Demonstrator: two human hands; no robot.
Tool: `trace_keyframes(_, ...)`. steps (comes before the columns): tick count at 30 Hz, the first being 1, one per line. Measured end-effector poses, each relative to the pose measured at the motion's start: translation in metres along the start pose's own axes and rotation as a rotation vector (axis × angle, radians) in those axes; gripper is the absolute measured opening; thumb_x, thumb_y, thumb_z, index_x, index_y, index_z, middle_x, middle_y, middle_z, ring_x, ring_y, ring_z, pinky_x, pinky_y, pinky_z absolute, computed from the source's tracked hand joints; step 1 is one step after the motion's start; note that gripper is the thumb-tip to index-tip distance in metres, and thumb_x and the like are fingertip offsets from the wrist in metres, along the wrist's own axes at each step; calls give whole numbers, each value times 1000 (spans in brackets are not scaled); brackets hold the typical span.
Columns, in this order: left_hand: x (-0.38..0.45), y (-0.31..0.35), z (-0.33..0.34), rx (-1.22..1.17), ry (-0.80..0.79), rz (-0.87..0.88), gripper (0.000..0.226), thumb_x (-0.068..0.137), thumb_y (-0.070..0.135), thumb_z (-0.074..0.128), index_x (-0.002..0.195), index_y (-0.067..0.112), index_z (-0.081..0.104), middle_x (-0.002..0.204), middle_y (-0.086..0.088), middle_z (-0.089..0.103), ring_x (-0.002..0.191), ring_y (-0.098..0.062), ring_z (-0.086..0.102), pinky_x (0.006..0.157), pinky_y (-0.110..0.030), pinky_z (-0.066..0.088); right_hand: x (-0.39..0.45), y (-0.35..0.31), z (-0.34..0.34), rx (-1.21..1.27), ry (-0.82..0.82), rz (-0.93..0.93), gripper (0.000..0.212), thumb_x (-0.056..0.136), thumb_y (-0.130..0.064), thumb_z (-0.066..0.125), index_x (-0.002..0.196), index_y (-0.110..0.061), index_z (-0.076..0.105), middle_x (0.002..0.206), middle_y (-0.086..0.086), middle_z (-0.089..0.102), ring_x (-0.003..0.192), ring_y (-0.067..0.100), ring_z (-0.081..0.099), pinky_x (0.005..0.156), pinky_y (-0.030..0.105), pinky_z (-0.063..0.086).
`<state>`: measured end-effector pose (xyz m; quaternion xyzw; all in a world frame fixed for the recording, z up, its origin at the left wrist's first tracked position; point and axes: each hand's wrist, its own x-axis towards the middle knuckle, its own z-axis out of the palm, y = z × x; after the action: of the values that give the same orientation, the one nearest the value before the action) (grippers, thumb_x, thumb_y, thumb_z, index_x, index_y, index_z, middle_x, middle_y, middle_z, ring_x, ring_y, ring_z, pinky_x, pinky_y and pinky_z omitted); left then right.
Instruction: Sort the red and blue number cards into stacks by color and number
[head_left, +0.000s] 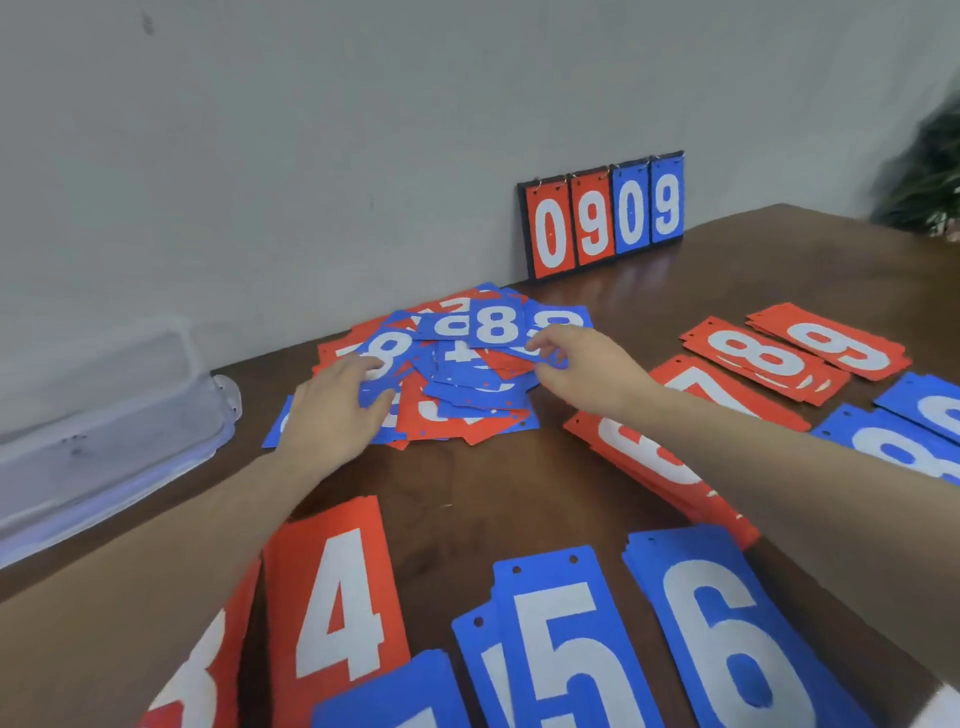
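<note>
A mixed pile of red and blue number cards (467, 374) lies at the back of the brown table (467, 499). My left hand (337, 410) rests flat on the pile's left side, fingers on a blue 8. My right hand (587, 364) pinches the edge of a blue card (550, 325) at the pile's right. Sorted stacks lie around: red 4 (337, 597), blue 5 (566, 644), blue 6 (727, 634), red 6 (639, 457), red 7 (711, 384), red 8 (763, 358), red 9 (836, 343) and blue 8 (904, 447).
A scoreboard showing 0909 (602, 218) leans against the grey wall. A clear plastic box (104, 415) sits at the left table edge. A red 3 stack (197, 675) and another blue stack (395, 696) lie nearest me. A plant (924, 176) stands at the far right.
</note>
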<state>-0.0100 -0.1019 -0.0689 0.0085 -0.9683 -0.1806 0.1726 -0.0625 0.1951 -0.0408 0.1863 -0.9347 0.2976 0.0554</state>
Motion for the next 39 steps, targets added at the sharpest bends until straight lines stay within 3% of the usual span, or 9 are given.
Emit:
trace_keyframes(10,28,-32,2,18,-30,-261,49,91,59,58,131,31,57,130,0,64,123,-29,52,103,-46,34,62,-11,33,-80,9,18,42,98,-30,55,139,-22,54,147,4,50,136,25,42,111,39,37)
trace_keyframes(15,27,-38,3,0,-53,-256,48,92,60,56,135,39,56,145,7,53,134,-24,42,110,-47,27,86,-11,45,-284,-161,134,53,106,-49,25,155,-31,32,166,6,17,153,31,9,123,49,12)
trace_keyframes(17,27,-37,4,16,-61,-252,48,94,59,54,137,40,54,148,8,50,137,-23,39,111,-48,25,88,-9,49,-349,-235,154,54,104,-53,17,151,-37,38,164,7,23,151,35,14,121,53,15)
trace_keyframes(19,27,-36,4,10,-60,-267,51,94,62,51,139,39,52,149,8,49,137,-23,39,111,-49,26,87,-9,51,-379,-219,158,64,96,-63,13,140,-36,50,149,6,46,139,34,33,115,53,29)
trace_keyframes(21,29,-36,3,-12,-60,-307,59,91,69,49,141,39,50,149,8,49,137,-24,40,110,-49,27,85,-11,49,-317,-164,177,62,95,-69,22,125,-29,58,127,3,60,124,31,47,105,50,40)
trace_keyframes(24,33,-35,3,2,-98,-350,67,87,71,53,145,40,43,151,9,45,139,-26,37,111,-50,27,83,-13,50,-200,-94,235,51,91,-68,49,118,-26,53,106,1,61,118,29,53,95,43,45)
trace_keyframes(27,40,-34,1,-22,-118,-389,66,86,70,57,145,43,43,149,7,46,140,-28,36,111,-52,28,78,-12,57,-203,-17,228,65,85,-67,61,131,-23,48,125,6,60,126,29,50,99,43,41)
trace_keyframes(33,48,-43,2,-81,-120,-405,57,88,64,61,140,43,50,144,7,53,134,-27,46,107,-56,38,75,-5,63,-61,132,138,65,83,-53,71,137,-26,48,136,-1,58,127,23,51,102,43,43)
trace_keyframes(39,61,-21,-4,-109,-183,-501,75,77,82,56,140,41,50,145,6,49,140,-27,34,107,-51,26,71,-5,63,-33,206,31,63,88,-34,71,144,-26,44,144,-1,52,131,24,49,109,45,41)
